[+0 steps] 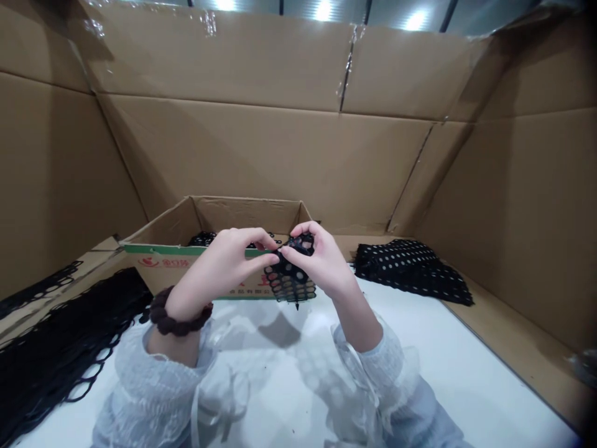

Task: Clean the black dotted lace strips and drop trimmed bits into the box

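A small black mesh piece (291, 280) with round holes hangs between my two hands, above the white table. My left hand (237, 252) pinches its upper left edge between thumb and fingertips. On the other side, my right hand (314, 255) has thumb and fingers closed on the upper part of the same mesh. The fingertips of both hands are close together, and a bunched fold of the mesh lies partly hidden behind my right fingers.
An open cardboard box (209, 250) with a green rim stands behind my hands, black mesh inside. Long black mesh (60, 336) lies at the left. Folded dotted black mesh (410, 270) rests at the right. Tall cardboard walls (261, 149) surround the white table (448, 367).
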A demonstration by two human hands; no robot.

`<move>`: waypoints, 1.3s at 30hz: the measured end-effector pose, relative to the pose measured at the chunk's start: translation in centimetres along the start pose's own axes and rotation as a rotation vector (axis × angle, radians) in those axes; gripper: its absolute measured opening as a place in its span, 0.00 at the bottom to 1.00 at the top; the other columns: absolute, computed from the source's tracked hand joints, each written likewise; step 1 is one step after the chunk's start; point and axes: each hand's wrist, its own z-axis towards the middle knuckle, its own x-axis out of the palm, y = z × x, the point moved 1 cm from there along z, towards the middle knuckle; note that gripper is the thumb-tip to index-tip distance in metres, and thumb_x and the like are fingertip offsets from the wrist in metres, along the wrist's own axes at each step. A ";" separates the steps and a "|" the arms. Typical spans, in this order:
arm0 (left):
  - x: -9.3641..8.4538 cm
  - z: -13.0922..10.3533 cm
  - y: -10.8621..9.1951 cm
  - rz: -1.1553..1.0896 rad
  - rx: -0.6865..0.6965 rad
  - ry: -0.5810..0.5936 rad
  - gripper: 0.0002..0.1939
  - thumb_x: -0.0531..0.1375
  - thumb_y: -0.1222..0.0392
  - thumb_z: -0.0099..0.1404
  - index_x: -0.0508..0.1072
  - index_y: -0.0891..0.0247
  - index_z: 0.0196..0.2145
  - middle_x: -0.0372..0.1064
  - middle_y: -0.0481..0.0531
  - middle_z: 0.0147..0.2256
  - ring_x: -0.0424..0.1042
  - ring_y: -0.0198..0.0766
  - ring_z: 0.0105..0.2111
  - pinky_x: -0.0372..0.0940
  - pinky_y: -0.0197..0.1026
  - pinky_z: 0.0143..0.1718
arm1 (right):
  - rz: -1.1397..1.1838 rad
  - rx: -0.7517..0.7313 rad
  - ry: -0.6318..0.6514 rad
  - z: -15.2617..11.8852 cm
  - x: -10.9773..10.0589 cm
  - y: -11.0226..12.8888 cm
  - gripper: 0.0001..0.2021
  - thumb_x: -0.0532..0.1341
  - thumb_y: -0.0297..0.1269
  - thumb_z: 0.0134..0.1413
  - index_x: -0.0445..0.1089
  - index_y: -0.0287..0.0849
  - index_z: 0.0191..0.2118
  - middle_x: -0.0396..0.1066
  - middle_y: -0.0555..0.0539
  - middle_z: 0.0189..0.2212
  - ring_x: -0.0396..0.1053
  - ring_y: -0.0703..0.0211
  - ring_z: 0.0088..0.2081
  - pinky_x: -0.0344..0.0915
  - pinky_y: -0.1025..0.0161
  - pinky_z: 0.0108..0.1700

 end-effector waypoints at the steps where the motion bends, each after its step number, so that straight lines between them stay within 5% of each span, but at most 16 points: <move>1: 0.1 0.0 -0.1 0.020 -0.003 -0.009 0.11 0.58 0.51 0.57 0.73 0.60 0.33 0.74 0.47 0.34 0.72 0.38 0.34 0.63 0.37 0.36 | 0.004 0.000 -0.002 0.0 0.1 -0.1 0.12 0.62 0.36 0.42 0.60 0.42 0.34 0.63 0.52 0.28 0.61 0.65 0.28 0.59 0.65 0.31; 11: 0.3 0.1 -0.2 0.064 -0.010 -0.043 0.12 0.52 0.58 0.62 0.75 0.60 0.34 0.73 0.46 0.27 0.70 0.34 0.25 0.61 0.34 0.28 | 0.046 0.013 -0.032 0.0 0.7 -0.1 0.10 0.60 0.33 0.42 0.59 0.41 0.33 0.62 0.52 0.28 0.60 0.66 0.27 0.60 0.66 0.31; 17: 0.1 0.5 5.7 0.015 -0.288 -0.557 0.17 0.46 0.58 0.65 0.71 0.65 0.43 0.73 0.53 0.34 0.72 0.37 0.32 0.66 0.37 0.33 | 0.052 0.002 -0.086 -0.2 -0.1 0.3 0.09 0.60 0.34 0.44 0.61 0.41 0.33 0.65 0.50 0.31 0.62 0.66 0.28 0.62 0.65 0.33; 21: 1.0 1.5 8.4 0.280 -0.315 -0.387 0.17 0.51 0.60 0.61 0.71 0.67 0.44 0.71 0.60 0.42 0.69 0.47 0.43 0.62 0.47 0.46 | 0.173 0.034 -0.025 0.0 -0.3 0.0 0.14 0.61 0.39 0.46 0.62 0.41 0.40 0.68 0.47 0.37 0.66 0.63 0.36 0.64 0.63 0.41; 25: 0.6 1.1 5.0 0.163 -0.138 -0.415 0.16 0.49 0.57 0.64 0.71 0.62 0.44 0.72 0.53 0.41 0.70 0.39 0.39 0.63 0.39 0.43 | 0.315 0.058 0.163 0.1 -0.2 -0.1 0.21 0.61 0.33 0.45 0.60 0.43 0.47 0.64 0.44 0.48 0.66 0.62 0.44 0.64 0.61 0.47; 30: -0.1 0.0 0.5 -0.004 0.037 -0.170 0.13 0.55 0.53 0.61 0.73 0.59 0.39 0.73 0.49 0.38 0.71 0.37 0.38 0.64 0.36 0.40 | 0.334 0.018 0.167 0.1 0.0 -0.3 0.22 0.61 0.31 0.44 0.58 0.43 0.48 0.65 0.44 0.46 0.66 0.61 0.44 0.64 0.61 0.47; 39: 0.7 0.7 0.8 -0.003 0.117 -0.083 0.12 0.57 0.57 0.59 0.71 0.60 0.41 0.70 0.51 0.41 0.69 0.40 0.42 0.63 0.40 0.43 | 0.176 -0.048 0.125 -0.1 0.5 -0.1 0.21 0.62 0.34 0.43 0.56 0.44 0.44 0.63 0.48 0.40 0.64 0.63 0.40 0.62 0.62 0.44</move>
